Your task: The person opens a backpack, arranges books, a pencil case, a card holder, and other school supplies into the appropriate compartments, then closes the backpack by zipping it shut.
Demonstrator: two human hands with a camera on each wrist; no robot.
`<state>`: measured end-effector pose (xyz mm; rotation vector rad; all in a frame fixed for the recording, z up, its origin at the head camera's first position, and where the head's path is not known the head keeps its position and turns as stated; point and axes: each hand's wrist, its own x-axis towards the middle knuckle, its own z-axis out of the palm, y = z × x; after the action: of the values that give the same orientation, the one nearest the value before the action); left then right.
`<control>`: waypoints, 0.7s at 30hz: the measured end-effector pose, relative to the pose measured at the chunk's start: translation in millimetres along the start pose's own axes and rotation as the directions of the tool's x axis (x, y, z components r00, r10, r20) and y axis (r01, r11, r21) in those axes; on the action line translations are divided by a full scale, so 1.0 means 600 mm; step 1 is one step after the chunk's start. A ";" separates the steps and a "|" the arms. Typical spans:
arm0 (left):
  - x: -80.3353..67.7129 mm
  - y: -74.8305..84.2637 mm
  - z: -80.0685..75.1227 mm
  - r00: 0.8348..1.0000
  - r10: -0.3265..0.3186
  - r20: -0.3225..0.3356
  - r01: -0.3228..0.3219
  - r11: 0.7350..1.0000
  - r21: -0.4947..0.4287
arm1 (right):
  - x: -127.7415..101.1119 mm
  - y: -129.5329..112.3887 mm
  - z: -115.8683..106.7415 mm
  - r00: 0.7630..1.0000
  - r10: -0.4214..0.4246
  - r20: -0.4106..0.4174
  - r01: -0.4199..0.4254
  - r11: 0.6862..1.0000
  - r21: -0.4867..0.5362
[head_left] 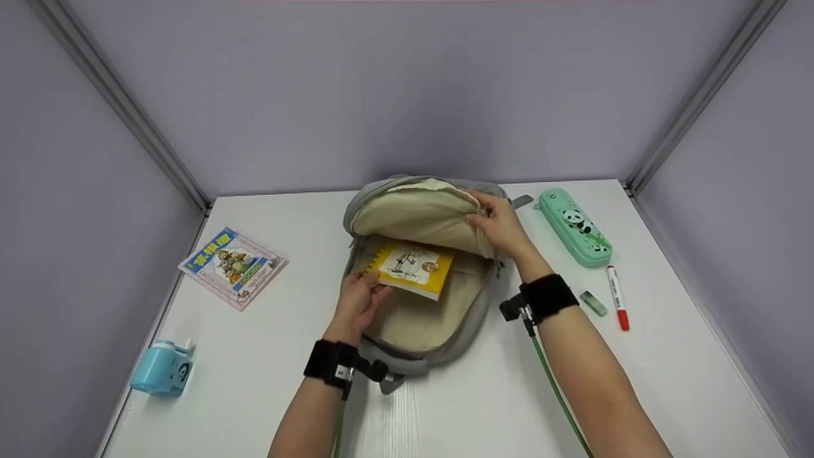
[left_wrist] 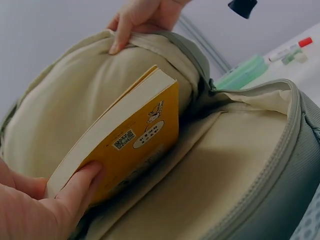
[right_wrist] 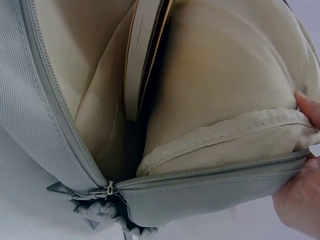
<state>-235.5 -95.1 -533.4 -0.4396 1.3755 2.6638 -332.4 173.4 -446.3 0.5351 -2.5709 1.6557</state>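
The left hand [head_left: 357, 299] pinches the near corner of a thick yellow paperback book [head_left: 412, 268], thumb on top and fingers curled beneath, and the book sits angled in the mouth of the grey fabric backpack with a cream lining [head_left: 445, 331]. In the left wrist view the book [left_wrist: 131, 142] leans against the lining, page edges up and a printed code showing on its cover. The right hand [head_left: 499, 224] grips the raised upper flap of the backpack at its rim, fingers curled over the cream edge, holding the opening wide; the right wrist view shows those fingers [right_wrist: 306, 107] clamped on the hem beside the zip. The backpack lies flat in the middle of the white desk [head_left: 668, 381]. To the right lie a mint green panda pencil case [head_left: 574, 226], a red-capped white marker [head_left: 617, 297] and a small grey-green eraser [head_left: 594, 303]. To the left rest a colourful square picture book [head_left: 233, 266] and, nearer, a light blue pencil sharpener [head_left: 163, 367].
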 end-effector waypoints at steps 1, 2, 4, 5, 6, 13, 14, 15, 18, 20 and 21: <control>0.004 -0.003 0.003 1.000 -0.007 -0.003 0.007 1.000 0.007 | -0.001 -0.002 0.000 1.000 0.001 -0.001 -0.001 1.000 0.001; 0.008 -0.006 0.007 1.000 -0.009 -0.004 0.009 1.000 0.022 | -0.001 -0.005 0.000 1.000 0.008 0.000 -0.008 1.000 0.000; 0.014 -0.011 0.013 1.000 -0.010 -0.020 0.011 0.998 0.063 | -0.009 -0.026 -0.002 1.000 0.016 0.007 -0.016 1.000 -0.010; 0.016 -0.012 0.016 0.999 -0.009 -0.032 0.012 0.995 0.096 | -0.013 -0.038 -0.003 1.000 0.021 0.009 -0.021 1.000 -0.015; 0.016 -0.012 0.018 0.999 -0.006 -0.043 0.011 0.991 0.135 | -0.016 -0.048 -0.004 1.000 0.027 0.009 -0.027 0.999 -0.020; 0.012 -0.012 0.016 0.992 -0.019 -0.125 0.052 0.962 0.268 | -0.001 -0.002 -0.001 1.000 0.013 -0.006 -0.013 1.000 -0.013; 0.013 -0.013 0.015 0.991 -0.016 -0.132 0.051 0.962 0.269 | -0.001 0.000 -0.001 1.000 0.006 -0.010 -0.006 1.000 -0.010; 0.014 -0.014 0.015 0.990 -0.014 -0.137 0.051 0.961 0.273 | -0.001 0.002 -0.001 1.000 -0.001 -0.014 0.000 1.000 -0.011; 0.016 -0.018 0.016 0.990 0.001 -0.138 0.038 0.960 0.279 | -0.003 0.002 0.001 1.000 -0.014 -0.021 0.013 1.000 -0.019; 0.016 -0.019 0.017 0.992 0.010 -0.122 0.027 0.954 0.298 | -0.005 0.002 0.002 1.000 -0.018 -0.018 0.017 1.000 -0.026; 0.015 -0.019 0.017 0.993 0.011 -0.114 0.025 0.950 0.311 | -0.006 0.002 0.003 1.000 -0.015 -0.016 0.015 0.999 -0.028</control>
<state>-243.7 -80.4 -539.3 -0.5644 1.7854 2.3843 -329.3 173.3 -448.8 0.5360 -2.5686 1.6098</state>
